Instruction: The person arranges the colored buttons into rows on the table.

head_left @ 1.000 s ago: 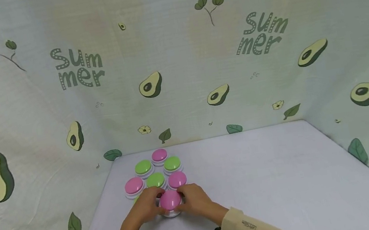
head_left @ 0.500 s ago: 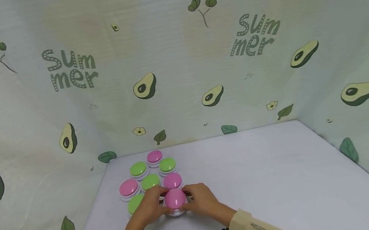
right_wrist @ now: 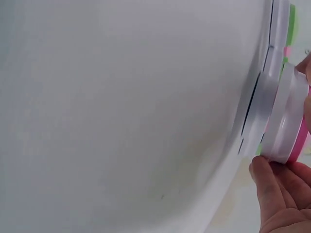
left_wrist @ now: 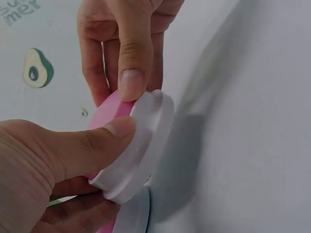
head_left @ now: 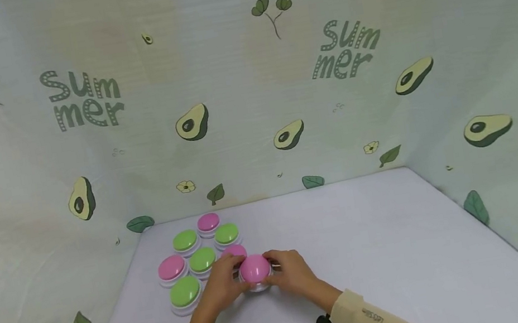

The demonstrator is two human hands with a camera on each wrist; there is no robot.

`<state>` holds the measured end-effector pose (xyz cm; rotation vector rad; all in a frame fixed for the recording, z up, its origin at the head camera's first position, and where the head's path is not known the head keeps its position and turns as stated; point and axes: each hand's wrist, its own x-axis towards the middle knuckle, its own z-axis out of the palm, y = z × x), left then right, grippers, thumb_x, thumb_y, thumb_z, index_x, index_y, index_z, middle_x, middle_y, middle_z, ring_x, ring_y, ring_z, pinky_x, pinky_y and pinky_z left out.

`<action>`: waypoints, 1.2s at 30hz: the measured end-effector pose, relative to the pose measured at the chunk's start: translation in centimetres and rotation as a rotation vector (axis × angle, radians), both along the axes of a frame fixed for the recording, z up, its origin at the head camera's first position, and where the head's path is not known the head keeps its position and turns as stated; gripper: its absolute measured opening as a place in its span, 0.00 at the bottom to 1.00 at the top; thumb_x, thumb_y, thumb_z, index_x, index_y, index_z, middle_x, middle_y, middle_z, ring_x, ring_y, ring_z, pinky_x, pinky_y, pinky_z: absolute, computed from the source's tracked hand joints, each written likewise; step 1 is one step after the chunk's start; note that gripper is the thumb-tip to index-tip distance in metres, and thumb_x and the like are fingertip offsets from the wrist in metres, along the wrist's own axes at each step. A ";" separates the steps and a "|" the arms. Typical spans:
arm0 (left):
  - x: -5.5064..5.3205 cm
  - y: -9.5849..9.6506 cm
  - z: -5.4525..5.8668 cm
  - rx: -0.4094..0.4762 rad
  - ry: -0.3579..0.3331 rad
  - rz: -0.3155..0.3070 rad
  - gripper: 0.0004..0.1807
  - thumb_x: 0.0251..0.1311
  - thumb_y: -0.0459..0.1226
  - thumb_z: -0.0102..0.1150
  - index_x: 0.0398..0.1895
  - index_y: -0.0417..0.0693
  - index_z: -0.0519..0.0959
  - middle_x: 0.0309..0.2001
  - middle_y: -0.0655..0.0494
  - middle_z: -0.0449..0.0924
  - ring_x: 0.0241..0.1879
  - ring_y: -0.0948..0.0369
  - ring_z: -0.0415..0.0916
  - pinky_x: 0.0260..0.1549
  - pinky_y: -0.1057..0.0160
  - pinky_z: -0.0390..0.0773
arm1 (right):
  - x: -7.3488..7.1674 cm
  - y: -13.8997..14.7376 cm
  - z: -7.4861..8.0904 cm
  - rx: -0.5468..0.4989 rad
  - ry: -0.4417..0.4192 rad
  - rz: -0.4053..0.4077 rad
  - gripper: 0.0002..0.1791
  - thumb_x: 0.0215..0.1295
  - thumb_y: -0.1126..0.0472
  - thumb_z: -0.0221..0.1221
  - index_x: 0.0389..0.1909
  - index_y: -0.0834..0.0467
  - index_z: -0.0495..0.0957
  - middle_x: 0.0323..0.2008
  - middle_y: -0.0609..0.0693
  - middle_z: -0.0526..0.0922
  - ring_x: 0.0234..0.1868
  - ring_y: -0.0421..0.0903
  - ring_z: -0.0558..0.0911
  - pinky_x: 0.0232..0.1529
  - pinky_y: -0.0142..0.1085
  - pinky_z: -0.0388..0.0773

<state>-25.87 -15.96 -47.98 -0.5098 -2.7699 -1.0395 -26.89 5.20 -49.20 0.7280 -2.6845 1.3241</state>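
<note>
The held pink button (head_left: 255, 269) has shifted rightward, farther from the front green button (head_left: 184, 291). Right of that landmark, left hand (head_left: 223, 286) and right hand (head_left: 294, 273) pinch its sides. Probably light, stiff, smooth; the white rim (left_wrist: 151, 131) should grip best.

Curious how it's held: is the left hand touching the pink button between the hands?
Touching: the left wrist view shows the left hand pressing its thumb on the white side of the pink button.
</note>
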 end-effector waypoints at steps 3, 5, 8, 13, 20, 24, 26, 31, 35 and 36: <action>-0.6 1.0 -0.3 0.023 0.029 -0.001 0.33 0.45 0.31 0.84 0.58 0.32 0.82 0.47 0.48 0.80 0.50 0.49 0.81 0.53 0.48 0.86 | -0.4 0.9 0.0 -0.002 0.018 -0.013 0.28 0.58 0.64 0.76 0.60 0.68 0.81 0.56 0.62 0.86 0.56 0.58 0.87 0.54 0.43 0.88; -1.0 1.6 -0.6 0.032 0.038 0.005 0.34 0.45 0.31 0.85 0.58 0.32 0.82 0.45 0.50 0.79 0.49 0.50 0.80 0.53 0.49 0.86 | -0.7 1.4 -0.1 0.010 0.040 -0.023 0.29 0.58 0.65 0.76 0.60 0.69 0.80 0.56 0.63 0.86 0.56 0.58 0.87 0.54 0.44 0.88; -1.7 2.6 -1.0 0.047 0.044 0.018 0.34 0.45 0.31 0.85 0.58 0.32 0.82 0.43 0.51 0.78 0.48 0.51 0.80 0.52 0.50 0.87 | -1.1 2.0 -0.1 0.030 0.057 -0.044 0.30 0.58 0.65 0.75 0.61 0.70 0.79 0.56 0.64 0.86 0.56 0.59 0.87 0.54 0.45 0.88; -2.8 4.4 -1.4 0.092 0.026 0.056 0.34 0.46 0.30 0.84 0.59 0.32 0.82 0.45 0.49 0.80 0.50 0.50 0.80 0.54 0.51 0.86 | -1.9 3.0 0.0 0.076 0.079 -0.085 0.33 0.58 0.61 0.77 0.62 0.69 0.79 0.57 0.63 0.85 0.56 0.59 0.87 0.55 0.47 0.87; -5.0 7.0 -1.6 0.162 0.022 0.099 0.33 0.47 0.30 0.84 0.59 0.32 0.82 0.48 0.46 0.81 0.55 0.48 0.81 0.55 0.53 0.86 | -3.7 4.5 0.5 0.051 0.022 -0.156 0.35 0.57 0.61 0.78 0.64 0.68 0.78 0.60 0.63 0.84 0.59 0.60 0.85 0.59 0.49 0.84; -6.4 8.1 -1.6 0.196 -0.006 0.120 0.31 0.49 0.30 0.83 0.59 0.33 0.82 0.49 0.45 0.81 0.56 0.48 0.80 0.56 0.54 0.86 | -5.1 5.3 0.6 0.039 0.010 -0.185 0.35 0.55 0.62 0.79 0.63 0.68 0.78 0.59 0.64 0.84 0.59 0.60 0.85 0.60 0.49 0.84; -7.1 8.5 -1.6 0.213 -0.012 0.121 0.31 0.49 0.30 0.83 0.59 0.33 0.82 0.50 0.45 0.81 0.56 0.48 0.80 0.56 0.55 0.86 | -5.8 5.6 0.7 0.049 0.015 -0.196 0.36 0.55 0.62 0.79 0.63 0.68 0.78 0.59 0.64 0.84 0.58 0.60 0.86 0.59 0.49 0.85; -8.8 9.5 -1.7 0.243 -0.013 0.110 0.32 0.49 0.29 0.82 0.59 0.31 0.82 0.51 0.42 0.82 0.57 0.47 0.81 0.56 0.55 0.86 | -7.3 6.3 0.9 0.062 0.002 -0.223 0.36 0.55 0.64 0.79 0.64 0.70 0.77 0.60 0.65 0.83 0.59 0.61 0.85 0.61 0.50 0.84; -9.7 10.1 -1.9 0.244 0.002 0.121 0.32 0.49 0.30 0.83 0.58 0.30 0.82 0.52 0.39 0.83 0.57 0.45 0.81 0.55 0.55 0.86 | -8.2 6.6 0.9 0.041 -0.050 -0.249 0.36 0.56 0.66 0.78 0.65 0.70 0.77 0.62 0.65 0.82 0.62 0.61 0.83 0.63 0.50 0.82; -9.9 10.2 -2.0 0.246 -0.002 0.129 0.32 0.49 0.30 0.83 0.58 0.30 0.82 0.53 0.39 0.84 0.58 0.45 0.81 0.55 0.55 0.86 | -8.4 6.7 0.8 0.034 -0.066 -0.253 0.36 0.56 0.66 0.78 0.65 0.69 0.77 0.62 0.65 0.82 0.62 0.60 0.83 0.64 0.49 0.81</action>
